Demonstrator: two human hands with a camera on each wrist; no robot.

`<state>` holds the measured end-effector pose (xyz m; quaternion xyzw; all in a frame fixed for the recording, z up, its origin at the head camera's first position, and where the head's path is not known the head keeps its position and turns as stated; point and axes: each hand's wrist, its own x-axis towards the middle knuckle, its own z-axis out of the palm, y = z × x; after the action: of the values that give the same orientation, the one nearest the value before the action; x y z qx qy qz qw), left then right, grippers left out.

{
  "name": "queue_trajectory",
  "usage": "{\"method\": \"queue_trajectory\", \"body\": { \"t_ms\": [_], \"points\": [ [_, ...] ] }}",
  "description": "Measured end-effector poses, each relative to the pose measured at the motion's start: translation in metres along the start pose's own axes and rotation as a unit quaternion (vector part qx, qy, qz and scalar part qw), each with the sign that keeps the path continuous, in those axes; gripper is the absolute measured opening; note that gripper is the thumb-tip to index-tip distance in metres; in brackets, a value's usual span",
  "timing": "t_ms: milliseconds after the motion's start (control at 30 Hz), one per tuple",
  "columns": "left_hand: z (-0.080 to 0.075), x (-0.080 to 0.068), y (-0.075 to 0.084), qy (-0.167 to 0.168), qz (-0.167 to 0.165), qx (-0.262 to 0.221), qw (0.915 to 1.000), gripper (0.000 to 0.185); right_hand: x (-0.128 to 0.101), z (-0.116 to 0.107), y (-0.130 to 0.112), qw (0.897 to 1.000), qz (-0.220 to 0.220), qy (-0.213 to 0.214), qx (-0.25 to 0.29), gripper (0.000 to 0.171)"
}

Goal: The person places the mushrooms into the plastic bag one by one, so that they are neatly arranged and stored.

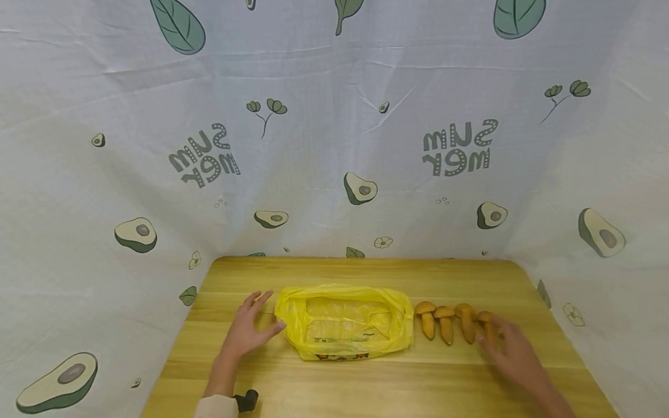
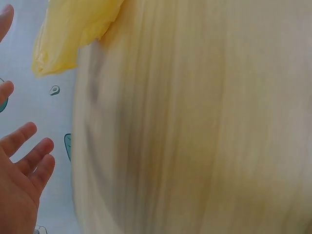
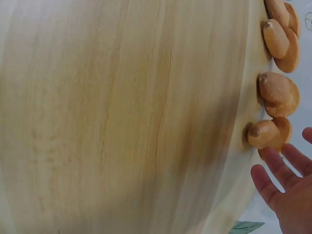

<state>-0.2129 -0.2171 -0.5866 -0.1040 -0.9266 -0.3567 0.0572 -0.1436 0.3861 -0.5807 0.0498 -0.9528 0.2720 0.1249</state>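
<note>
A yellow plastic bag [image 1: 345, 349] lies on the wooden table with its mouth spread wide. My left hand [image 1: 250, 327] is at the bag's left side, fingers spread, thumb close to the rim; in the left wrist view the hand [image 2: 22, 180] holds nothing. To the right of the bag, several orange-brown mushrooms [image 1: 446, 325] lie in a row, caps toward the back. My right hand [image 1: 511, 350] is beside the rightmost mushroom [image 1: 487, 330], fingers extended around its right side. In the right wrist view the fingertips are close to that mushroom [image 3: 263, 134]; whether they touch it I cannot tell.
The wooden table [image 1: 319, 394] has rounded back corners. A white cloth [image 1: 310, 142] printed with avocados and leaves hangs behind it and along both sides. A black strap piece [image 1: 247, 401] sticks out from my left sleeve [image 1: 215, 415].
</note>
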Motion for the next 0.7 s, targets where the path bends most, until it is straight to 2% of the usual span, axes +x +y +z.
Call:
{"method": "queue_trajectory", "body": {
  "t_ms": [267,500,700],
  "points": [
    [0.017,-0.001,0.004,-0.029,-0.002,-0.023,0.9993,0.084,0.001,0.010,0.001,1.000,-0.003,0.024,0.000,0.051],
    [0.034,-0.002,0.003,-0.046,-0.007,-0.043,0.9980,0.078,-0.004,0.012,0.005,0.998,0.065,0.010,-0.016,0.057],
    [0.043,-0.005,0.005,-0.057,-0.031,-0.057,0.9963,0.073,-0.004,0.016,0.008,0.995,0.097,-0.008,-0.010,0.055]
  ]
}}
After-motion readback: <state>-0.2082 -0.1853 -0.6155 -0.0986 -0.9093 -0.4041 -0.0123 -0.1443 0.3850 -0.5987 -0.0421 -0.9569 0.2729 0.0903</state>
